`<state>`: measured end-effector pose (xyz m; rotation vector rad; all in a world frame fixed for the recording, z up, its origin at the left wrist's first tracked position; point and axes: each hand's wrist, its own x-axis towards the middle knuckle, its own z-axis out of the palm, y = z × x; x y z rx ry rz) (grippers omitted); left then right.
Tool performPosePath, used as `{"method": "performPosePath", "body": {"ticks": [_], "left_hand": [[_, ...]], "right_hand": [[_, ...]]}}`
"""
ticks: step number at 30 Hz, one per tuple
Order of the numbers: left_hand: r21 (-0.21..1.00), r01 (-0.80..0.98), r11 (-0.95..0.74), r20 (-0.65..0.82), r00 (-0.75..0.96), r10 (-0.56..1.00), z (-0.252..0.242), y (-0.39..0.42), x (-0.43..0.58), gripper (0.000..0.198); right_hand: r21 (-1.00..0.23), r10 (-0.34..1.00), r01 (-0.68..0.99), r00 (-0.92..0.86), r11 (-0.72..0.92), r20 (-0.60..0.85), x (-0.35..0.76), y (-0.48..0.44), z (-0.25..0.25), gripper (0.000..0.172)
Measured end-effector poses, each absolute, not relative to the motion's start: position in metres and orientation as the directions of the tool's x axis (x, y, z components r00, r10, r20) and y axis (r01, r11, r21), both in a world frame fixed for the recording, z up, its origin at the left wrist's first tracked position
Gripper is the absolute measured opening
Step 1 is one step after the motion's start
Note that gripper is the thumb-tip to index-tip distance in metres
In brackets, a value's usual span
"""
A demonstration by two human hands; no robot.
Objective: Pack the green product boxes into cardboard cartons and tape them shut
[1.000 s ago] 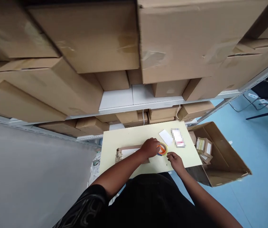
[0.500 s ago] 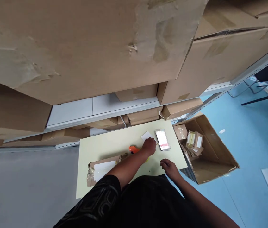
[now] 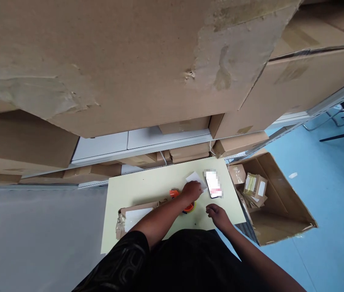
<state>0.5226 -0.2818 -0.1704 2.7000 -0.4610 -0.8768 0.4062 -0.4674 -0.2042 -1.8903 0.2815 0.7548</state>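
Observation:
My left hand (image 3: pixel 192 190) reaches across the light table, its fingers closed at the edge of a white slip of paper (image 3: pixel 193 177). Part of the slip shows beyond the knuckles. Beneath my left wrist lies an orange tape dispenser (image 3: pixel 174 193), with its middle hidden by the forearm. My right hand (image 3: pixel 217 213) hovers by the table's front edge with curled fingers; what they hold, if anything, is hidden. A phone (image 3: pixel 213 184) with a lit, blurred screen lies to the right of the slip. Left of my forearm is a cardboard parcel (image 3: pixel 135 217) with a white label and clear tape.
The table (image 3: pixel 147 186) stands against a shelf (image 3: pixel 98 146) loaded with cardboard boxes. A big carton (image 3: pixel 172 73) juts out overhead. On the blue floor to the right, an open carton (image 3: pixel 284 219) holds several small parcels (image 3: pixel 255 188). Chair legs (image 3: pixel 342 136) show farther off.
The view has shifted slightly, so everything sits a little farther right. My left hand has moved slightly, and more of the white slip and the orange dispenser shows. My right hand stays near the edge.

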Motion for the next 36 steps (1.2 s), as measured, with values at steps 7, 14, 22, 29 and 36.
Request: {"method": "performPosePath", "body": {"ticks": [7, 14, 22, 29, 36], "left_hand": [[0.413, -0.025, -0.91, -0.424, 0.88, -0.217, -0.158, -0.248, 0.534, 0.028], [0.455, 0.199, -0.868, -0.383, 0.924, 0.011, -0.144, -0.206, 0.557, 0.022], [0.417, 0.369, -0.831, -0.459, 0.874, 0.158, -0.162, -0.197, 0.556, 0.025], [0.341, 0.526, -0.779, -0.39, 0.833, 0.392, -0.145, -0.156, 0.562, 0.028], [0.672, 0.489, -0.557, -0.223, 0.85, 0.477, -0.094, -0.144, 0.526, 0.034]], "right_hand": [[-0.751, 0.164, -0.42, 0.81, -0.51, -0.564, 0.43, -0.458, -0.186, 0.036], [-0.684, 0.24, -0.004, 0.935, -0.729, -0.26, 0.475, -0.427, -0.186, 0.038], [-0.431, 0.42, 0.275, 0.86, -0.859, -0.288, 0.532, -0.386, -0.206, 0.047], [-0.391, 0.447, 0.325, 0.851, -0.861, -0.276, 0.527, -0.393, -0.218, 0.051], [-0.547, 0.382, 0.249, 0.913, -0.799, -0.143, 0.519, -0.384, -0.192, 0.068]]}}
